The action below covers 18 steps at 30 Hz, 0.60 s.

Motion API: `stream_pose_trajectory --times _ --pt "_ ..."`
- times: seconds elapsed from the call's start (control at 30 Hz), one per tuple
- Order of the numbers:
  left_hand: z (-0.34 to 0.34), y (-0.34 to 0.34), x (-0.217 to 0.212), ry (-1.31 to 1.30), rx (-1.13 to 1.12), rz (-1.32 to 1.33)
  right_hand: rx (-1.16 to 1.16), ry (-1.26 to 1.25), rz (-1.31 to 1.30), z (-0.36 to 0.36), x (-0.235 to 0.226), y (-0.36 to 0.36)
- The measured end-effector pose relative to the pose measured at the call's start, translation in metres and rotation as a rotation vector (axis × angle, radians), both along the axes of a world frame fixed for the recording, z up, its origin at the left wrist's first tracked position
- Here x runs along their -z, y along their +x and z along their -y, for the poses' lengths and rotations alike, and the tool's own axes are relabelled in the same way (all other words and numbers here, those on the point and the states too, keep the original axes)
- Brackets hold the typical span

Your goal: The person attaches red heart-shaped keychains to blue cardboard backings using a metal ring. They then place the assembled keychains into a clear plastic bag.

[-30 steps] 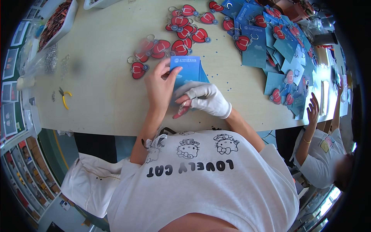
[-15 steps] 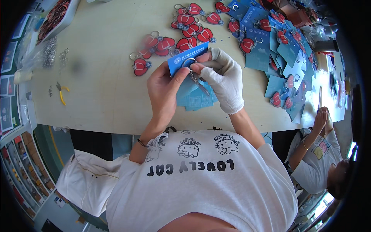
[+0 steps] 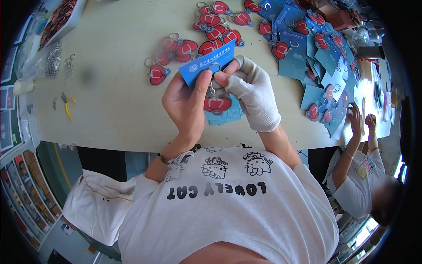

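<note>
My bare left hand [image 3: 188, 102] pinches a blue card [image 3: 193, 68] between thumb and fingers. On the card's right side my right hand [image 3: 255, 94], in a white glove with bare fingertips, grips the keychain's ring, which is mostly hidden by the fingers. From that ring a short chain hangs down to a red keychain [image 3: 217, 104] with a pale line design, its front facing me. Beneath my hands several light blue cards [image 3: 228, 114] lie on the table. Beyond the held card is a loose group of similar red keychains [image 3: 184, 48].
Carded keychains [image 3: 292, 53] are heaped at the right. Yellow-handled pliers [image 3: 67, 105] lie at left, near piles of metal rings and chains [image 3: 53, 61]. A tray [image 3: 66, 22] of reddish pieces stands far left. A co-worker's hands [image 3: 357, 121] are at the right table edge.
The keychain under the card has turned from edge-on to face-on. My left hand and the card have shifted slightly left. The co-worker's hands have come apart.
</note>
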<state>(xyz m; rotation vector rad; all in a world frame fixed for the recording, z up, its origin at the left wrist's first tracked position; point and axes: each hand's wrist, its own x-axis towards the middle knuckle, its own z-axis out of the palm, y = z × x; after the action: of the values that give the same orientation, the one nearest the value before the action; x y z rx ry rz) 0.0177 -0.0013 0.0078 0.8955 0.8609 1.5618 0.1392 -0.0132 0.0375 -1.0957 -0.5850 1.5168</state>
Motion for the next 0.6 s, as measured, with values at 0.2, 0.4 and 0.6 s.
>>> stream_pose_trajectory --times 0.2,0.4,0.6 --pt "0.002 0.003 0.006 -0.063 -0.054 0.024 -0.007 -0.036 -0.001 -0.003 0.002 -0.009" --pt "-0.006 0.001 0.014 -0.100 -0.057 0.041 -0.069 -0.054 0.113 -0.002 0.018 -0.014" --pt "-0.017 -0.006 0.027 0.103 -0.076 -0.204 0.134 0.304 1.014 0.008 0.024 0.016"
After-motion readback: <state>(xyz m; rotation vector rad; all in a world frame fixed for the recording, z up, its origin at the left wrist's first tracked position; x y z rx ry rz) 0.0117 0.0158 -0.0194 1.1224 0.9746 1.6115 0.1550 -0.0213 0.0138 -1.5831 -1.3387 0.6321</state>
